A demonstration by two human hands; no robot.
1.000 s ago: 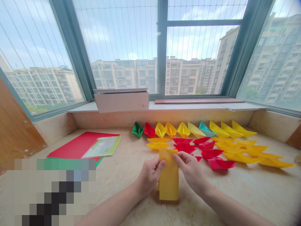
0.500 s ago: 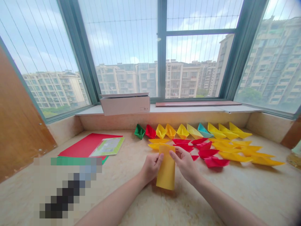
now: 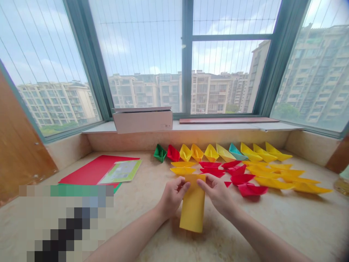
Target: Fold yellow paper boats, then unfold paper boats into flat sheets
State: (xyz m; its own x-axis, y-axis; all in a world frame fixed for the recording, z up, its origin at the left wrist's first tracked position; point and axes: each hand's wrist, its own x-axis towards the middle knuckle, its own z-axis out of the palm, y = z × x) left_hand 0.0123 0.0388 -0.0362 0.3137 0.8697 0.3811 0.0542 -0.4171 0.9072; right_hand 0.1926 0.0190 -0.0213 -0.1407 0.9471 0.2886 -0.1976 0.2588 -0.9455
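Paper strip [image 3: 192,209], yellow and folded, was over the near half of the worktop [image 3: 294,225], its long axis running from the far edge toward the near one, the near end slanting slightly left. The left hand [image 3: 173,193] pinched its upper left edge and the right hand [image 3: 217,189] its upper right corner; neither was nearer, and most of the length extended unheld below them. Whether its near end touched down, I couldn't tell. Beyond, paper boats [image 3: 252,190] stood toward the far and right edges; a red sheet [image 3: 89,170] lay near the far left corner.
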